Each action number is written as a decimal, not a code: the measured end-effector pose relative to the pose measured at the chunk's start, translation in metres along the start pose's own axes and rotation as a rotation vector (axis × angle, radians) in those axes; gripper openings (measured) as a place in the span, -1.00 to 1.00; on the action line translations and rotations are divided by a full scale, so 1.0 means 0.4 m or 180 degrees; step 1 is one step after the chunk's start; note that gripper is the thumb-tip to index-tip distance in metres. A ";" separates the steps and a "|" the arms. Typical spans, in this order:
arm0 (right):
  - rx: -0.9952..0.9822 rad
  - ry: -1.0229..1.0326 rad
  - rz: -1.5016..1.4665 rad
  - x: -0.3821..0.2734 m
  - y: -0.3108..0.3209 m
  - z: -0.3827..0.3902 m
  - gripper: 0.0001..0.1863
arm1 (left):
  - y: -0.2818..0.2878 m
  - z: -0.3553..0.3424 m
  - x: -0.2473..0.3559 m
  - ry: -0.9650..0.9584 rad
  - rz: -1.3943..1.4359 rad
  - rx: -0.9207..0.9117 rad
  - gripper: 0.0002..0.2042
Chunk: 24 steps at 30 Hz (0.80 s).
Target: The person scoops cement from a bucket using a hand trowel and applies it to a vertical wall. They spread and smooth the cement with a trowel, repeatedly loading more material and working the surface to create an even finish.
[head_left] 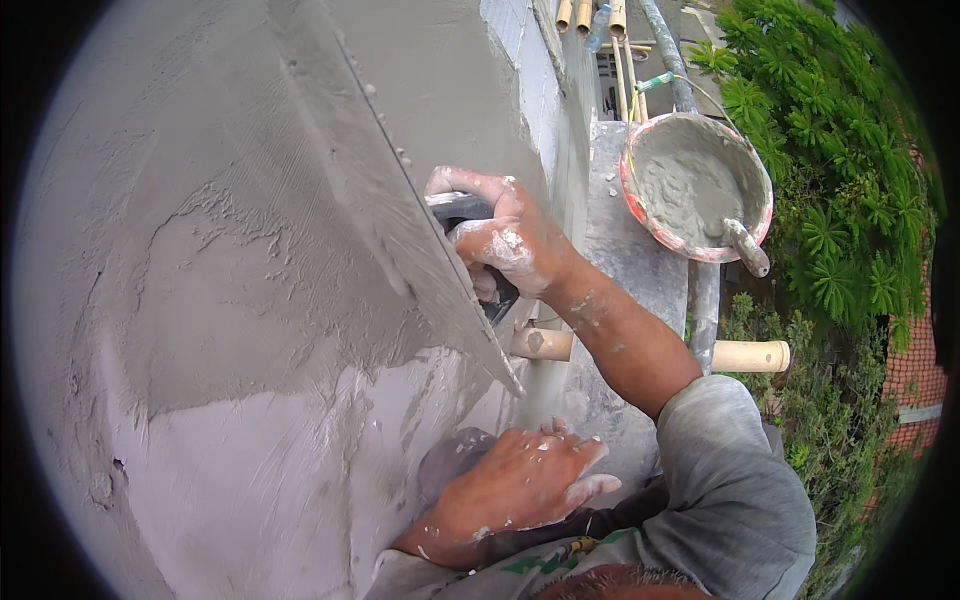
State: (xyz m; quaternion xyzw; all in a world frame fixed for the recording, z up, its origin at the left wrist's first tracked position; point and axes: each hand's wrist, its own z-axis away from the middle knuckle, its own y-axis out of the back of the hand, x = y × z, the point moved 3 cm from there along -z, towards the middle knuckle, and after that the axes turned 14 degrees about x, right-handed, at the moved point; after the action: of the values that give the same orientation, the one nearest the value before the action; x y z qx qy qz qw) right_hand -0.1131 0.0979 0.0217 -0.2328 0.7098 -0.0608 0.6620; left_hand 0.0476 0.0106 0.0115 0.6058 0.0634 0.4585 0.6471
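My right hand (pixel 510 235), spotted with plaster, is closed around the dark handle of a long plastering float (pixel 400 210). The float's plaster-coated blade lies along the wall (pixel 230 320), tilted from upper left to lower right. Wet grey plaster covers the wall's upper part, with a ragged lower edge above a paler, smoother area. My left hand (pixel 525 490) is low in the view, near the pale part of the wall. Its fingers and thumb are apart, with nothing seen in them.
A bucket (pixel 640 190) of wet mortar with a plaster-crusted tool handle (pixel 745 248) stands on a grey plank (pixel 610 250). Beside it runs a metal pipe (pixel 704 310). Bamboo poles (pixel 750 356) stick out near the wall. Green plants (pixel 820 150) fill the right side.
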 end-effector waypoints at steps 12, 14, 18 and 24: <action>0.2162 0.0010 0.0078 -0.061 0.191 -0.385 -0.90 | 0.013 -0.010 0.010 -0.0305 0.0279 -0.0015 -0.55; 0.1859 0.0225 0.0185 -0.095 0.099 -0.297 -0.89 | 0.014 -0.018 0.013 -0.0325 0.0354 -0.0131 -0.55; 0.1405 0.1212 0.1118 -0.082 -0.063 -0.135 -0.77 | 0.007 0.002 -0.007 -0.0129 0.0276 -0.0086 -0.55; 0.1673 0.1274 0.1011 -0.035 0.118 -0.169 -0.88 | 0.010 -0.009 -0.013 0.0074 0.0191 -0.0073 -0.57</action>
State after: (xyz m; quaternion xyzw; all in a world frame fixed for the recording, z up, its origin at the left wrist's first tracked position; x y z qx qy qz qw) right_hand -0.1904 0.1304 0.0235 0.0748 0.8127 -0.1819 0.5485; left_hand 0.0401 0.0092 0.0115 0.5946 0.0474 0.4855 0.6391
